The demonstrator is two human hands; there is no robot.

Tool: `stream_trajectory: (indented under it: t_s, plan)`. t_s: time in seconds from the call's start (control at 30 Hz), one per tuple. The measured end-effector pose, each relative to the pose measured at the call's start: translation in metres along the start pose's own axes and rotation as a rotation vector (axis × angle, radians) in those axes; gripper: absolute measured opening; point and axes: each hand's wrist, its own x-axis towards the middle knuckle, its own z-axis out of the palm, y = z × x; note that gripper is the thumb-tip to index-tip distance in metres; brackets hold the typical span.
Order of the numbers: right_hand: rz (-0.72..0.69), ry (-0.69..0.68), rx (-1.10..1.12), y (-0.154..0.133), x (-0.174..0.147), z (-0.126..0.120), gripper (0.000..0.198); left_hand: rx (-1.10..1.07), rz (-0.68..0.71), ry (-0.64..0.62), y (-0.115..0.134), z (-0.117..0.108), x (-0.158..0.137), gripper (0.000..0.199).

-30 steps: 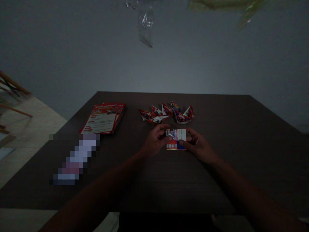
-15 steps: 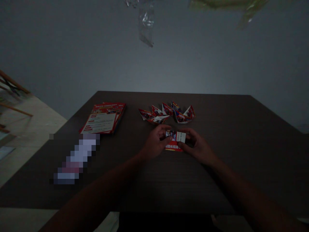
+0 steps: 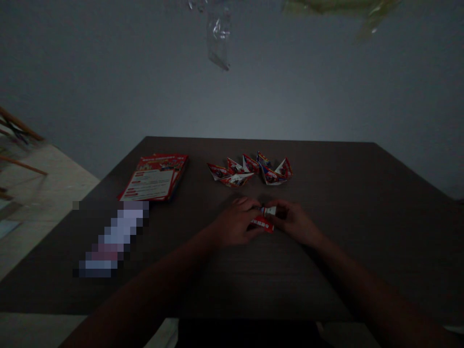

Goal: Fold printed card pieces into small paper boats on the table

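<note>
Between my hands, low over the table, is a small folded paper sheet [image 3: 262,223], red with white print and a pale flap on top. My left hand [image 3: 237,221] is closed on its left side, its fingers across the top and hiding much of it. At the right edge, the thumb and fingers of my right hand [image 3: 295,222] pinch the paper. Just beyond the hands stand folded paper boats, a red and white one [image 3: 237,180] on the left and a red and blue one [image 3: 274,177] on the right.
A stack of red printed flyers [image 3: 154,178] lies on the left of the dark wooden table [image 3: 348,193]. Nearer to me is a blurred-out pale object [image 3: 116,237]. A grey wall [image 3: 290,87] rises behind the table's far edge.
My left hand has shifted over the paper, covering more of it, with its thumb now lower. The folded paper has tilted and sits slightly nearer me. The boats and flyers have stayed put.
</note>
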Motion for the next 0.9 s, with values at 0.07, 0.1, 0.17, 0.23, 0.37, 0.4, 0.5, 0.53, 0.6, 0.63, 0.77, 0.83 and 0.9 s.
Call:
stream_trajectory:
  t_s: [0.07,0.1,0.17,0.23,0.37,0.4,0.5,0.53,0.6,0.63,0.77,0.83,0.9]
  plan:
    - [-0.013,-0.017,-0.122,0.000,0.000,-0.001,0.026,-0.007,0.001,-0.047,-0.002,0.001,-0.001,0.030]
    - [-0.021,-0.032,-0.188,-0.001,0.000,-0.003,0.026,-0.008,0.002,-0.061,-0.004,0.001,-0.002,0.029]
    - [-0.058,-0.061,-0.316,-0.002,-0.001,-0.006,0.026,-0.004,0.007,-0.074,-0.008,0.003,-0.002,0.027]
    - [-0.138,-0.078,-0.405,-0.001,-0.002,-0.010,0.023,0.003,0.016,-0.076,-0.011,0.003,-0.002,0.027]
    - [-0.345,-0.074,-0.502,0.007,-0.001,-0.016,0.024,0.015,0.022,-0.083,-0.013,0.003,-0.001,0.032]
    - [-0.377,-0.088,-0.517,0.009,-0.001,-0.017,0.026,0.018,0.021,-0.082,-0.014,0.004,-0.001,0.033]
    - [-0.426,-0.161,-0.540,0.012,0.000,-0.019,0.034,0.019,0.029,-0.078,-0.017,0.005,0.000,0.035]
    - [-0.433,-0.176,-0.545,0.012,-0.001,-0.020,0.037,0.013,0.039,-0.081,-0.018,0.005,-0.001,0.034]
    - [-0.442,-0.189,-0.550,0.009,-0.002,-0.021,0.040,0.002,0.057,-0.082,-0.020,0.005,-0.001,0.033]
    - [-0.446,-0.193,-0.551,0.007,-0.002,-0.022,0.042,-0.001,0.063,-0.080,-0.021,0.005,-0.001,0.033]
    - [-0.465,-0.211,-0.567,0.002,-0.006,-0.024,0.051,0.023,0.082,-0.064,-0.021,0.005,-0.002,0.032]
    - [-0.483,-0.229,-0.591,0.001,-0.006,-0.024,0.050,0.067,0.105,-0.056,-0.021,0.005,-0.002,0.032]
    - [-0.504,-0.251,-0.618,0.002,-0.007,-0.025,0.045,0.123,0.127,-0.052,-0.019,0.006,-0.002,0.032]
